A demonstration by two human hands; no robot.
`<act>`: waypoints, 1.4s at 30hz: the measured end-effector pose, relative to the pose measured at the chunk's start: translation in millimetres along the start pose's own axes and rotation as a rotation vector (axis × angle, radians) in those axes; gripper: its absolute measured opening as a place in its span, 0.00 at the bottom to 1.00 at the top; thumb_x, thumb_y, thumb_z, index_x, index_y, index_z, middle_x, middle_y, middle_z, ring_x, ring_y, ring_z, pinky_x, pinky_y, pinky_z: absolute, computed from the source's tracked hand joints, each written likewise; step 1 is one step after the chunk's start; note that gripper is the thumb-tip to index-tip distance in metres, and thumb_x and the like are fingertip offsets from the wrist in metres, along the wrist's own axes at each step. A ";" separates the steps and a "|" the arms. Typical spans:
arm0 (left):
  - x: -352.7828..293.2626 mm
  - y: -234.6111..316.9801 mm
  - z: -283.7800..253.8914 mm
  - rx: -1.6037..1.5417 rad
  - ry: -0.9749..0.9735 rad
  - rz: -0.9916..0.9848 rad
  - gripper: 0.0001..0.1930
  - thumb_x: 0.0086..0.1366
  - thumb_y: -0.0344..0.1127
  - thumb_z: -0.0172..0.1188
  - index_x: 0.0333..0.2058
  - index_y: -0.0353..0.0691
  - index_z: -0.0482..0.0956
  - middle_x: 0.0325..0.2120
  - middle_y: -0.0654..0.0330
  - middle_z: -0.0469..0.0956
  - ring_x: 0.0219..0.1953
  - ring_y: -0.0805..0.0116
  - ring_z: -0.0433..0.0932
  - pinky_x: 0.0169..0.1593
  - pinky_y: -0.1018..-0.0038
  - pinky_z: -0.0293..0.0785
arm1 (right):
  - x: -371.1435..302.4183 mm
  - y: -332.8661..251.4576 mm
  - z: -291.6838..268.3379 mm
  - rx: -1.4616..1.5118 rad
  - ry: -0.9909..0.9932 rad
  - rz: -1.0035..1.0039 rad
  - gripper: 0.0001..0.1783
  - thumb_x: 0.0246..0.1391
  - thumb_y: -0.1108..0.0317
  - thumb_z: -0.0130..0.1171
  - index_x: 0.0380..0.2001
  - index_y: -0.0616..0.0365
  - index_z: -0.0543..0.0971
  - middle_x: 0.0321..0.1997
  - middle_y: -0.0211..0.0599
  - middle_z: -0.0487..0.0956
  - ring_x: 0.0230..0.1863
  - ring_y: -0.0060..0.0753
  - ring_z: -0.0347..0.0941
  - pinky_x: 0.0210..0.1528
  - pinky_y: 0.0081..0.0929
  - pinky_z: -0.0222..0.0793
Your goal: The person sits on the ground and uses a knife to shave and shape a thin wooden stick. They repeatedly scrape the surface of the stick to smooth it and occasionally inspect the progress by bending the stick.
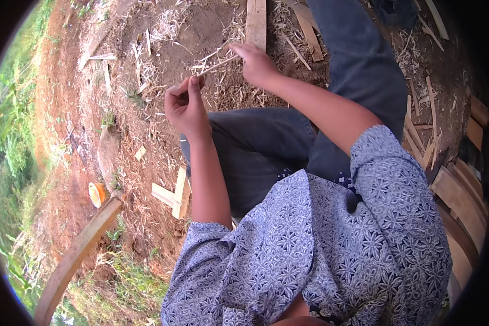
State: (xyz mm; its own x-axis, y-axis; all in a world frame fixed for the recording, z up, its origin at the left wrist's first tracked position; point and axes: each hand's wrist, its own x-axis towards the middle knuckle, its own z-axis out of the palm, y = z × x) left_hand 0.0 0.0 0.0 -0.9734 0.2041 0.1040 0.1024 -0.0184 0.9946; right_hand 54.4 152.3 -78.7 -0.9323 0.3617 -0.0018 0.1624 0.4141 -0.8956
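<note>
Thin wooden strip slants from the left hand, which pinches one end, likely to steady it, toward the right hand, whose grip is unclear.

A curved wooden beam extends from the lower left, its upper end just beside a round orange object. Grass grows near it. Pale wood offcuts lie on reddish-brown soil. Green plants line the far left; boards are piled at the right, near thin wood strips.
</note>
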 end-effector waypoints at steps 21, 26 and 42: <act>-0.9 4.1 2.5 -0.025 0.011 -0.029 0.05 0.70 0.24 0.62 0.36 0.34 0.74 0.36 0.50 0.83 0.39 0.64 0.86 0.49 0.68 0.86 | -4.3 -4.2 -9.6 -0.005 -0.005 -0.022 0.39 0.51 0.88 0.42 0.68 0.54 0.69 0.69 0.51 0.71 0.72 0.50 0.64 0.74 0.39 0.61; -5.9 5.9 2.9 -0.034 -0.016 -0.019 0.05 0.70 0.24 0.62 0.36 0.34 0.74 0.36 0.50 0.83 0.39 0.64 0.86 0.50 0.67 0.87 | -17.4 -67.9 -2.6 0.160 0.065 -0.271 0.40 0.50 0.88 0.41 0.67 0.52 0.71 0.68 0.48 0.73 0.72 0.48 0.66 0.71 0.39 0.64; -8.4 6.3 6.5 -0.069 -0.042 0.024 0.06 0.68 0.19 0.62 0.35 0.34 0.74 0.35 0.52 0.84 0.39 0.65 0.86 0.47 0.69 0.86 | -16.4 -54.4 -14.0 0.074 0.023 -0.311 0.38 0.51 0.85 0.47 0.68 0.54 0.70 0.69 0.41 0.73 0.72 0.42 0.66 0.74 0.38 0.63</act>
State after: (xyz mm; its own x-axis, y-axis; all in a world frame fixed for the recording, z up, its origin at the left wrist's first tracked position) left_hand 10.1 4.6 5.4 -0.9611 0.2441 0.1294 0.1102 -0.0909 0.9897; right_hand 65.4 135.6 -23.8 -0.9259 0.2462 0.2864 -0.1540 0.4463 -0.8815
